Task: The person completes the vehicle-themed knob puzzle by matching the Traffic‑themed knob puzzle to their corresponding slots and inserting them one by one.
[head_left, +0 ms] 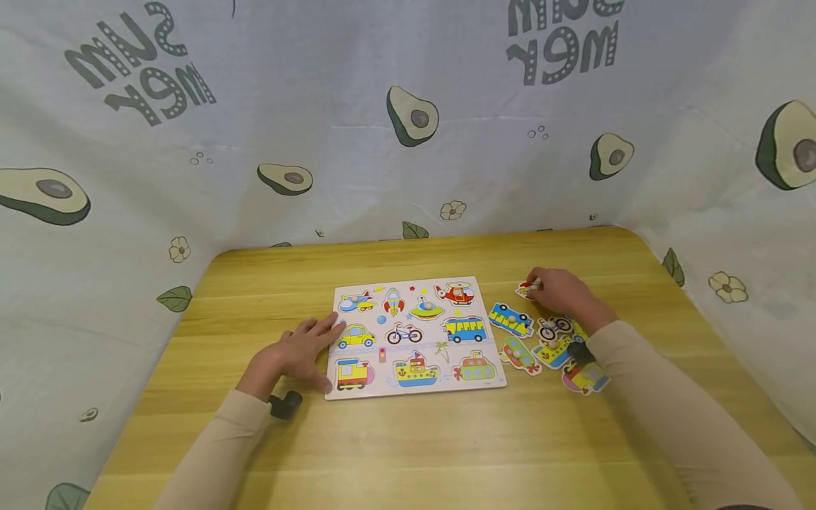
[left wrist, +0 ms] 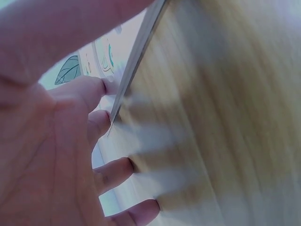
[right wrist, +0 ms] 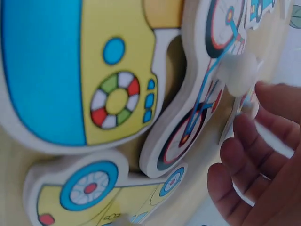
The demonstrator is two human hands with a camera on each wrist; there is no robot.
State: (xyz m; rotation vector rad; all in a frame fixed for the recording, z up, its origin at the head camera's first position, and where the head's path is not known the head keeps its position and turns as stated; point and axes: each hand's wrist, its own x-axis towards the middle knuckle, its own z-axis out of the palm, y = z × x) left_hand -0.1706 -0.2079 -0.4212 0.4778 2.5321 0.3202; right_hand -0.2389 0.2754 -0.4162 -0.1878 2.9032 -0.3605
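A wooden puzzle board (head_left: 389, 358) printed with vehicles lies on the table. My left hand (head_left: 299, 354) rests at its left edge, fingers spread and thumb near the lower corner; the left wrist view shows fingertips along the board's edge. My right hand (head_left: 564, 292) pinches a small puzzle piece with red on it (head_left: 524, 289), right of the board's upper corner. Its picture is mostly hidden by the fingers. Close up, the fingertips are at a white knob (right wrist: 251, 110), beyond the bicycle piece (right wrist: 202, 89).
Right of the board lie a bus piece (head_left: 511, 320), a submarine piece (head_left: 521, 355), a ship piece (head_left: 552, 353) and a train piece (head_left: 585, 379). The bicycle overlaps the ship. A yellow car piece (right wrist: 108, 197) lies beside them. A printed cloth (head_left: 357, 191) hangs behind the table.
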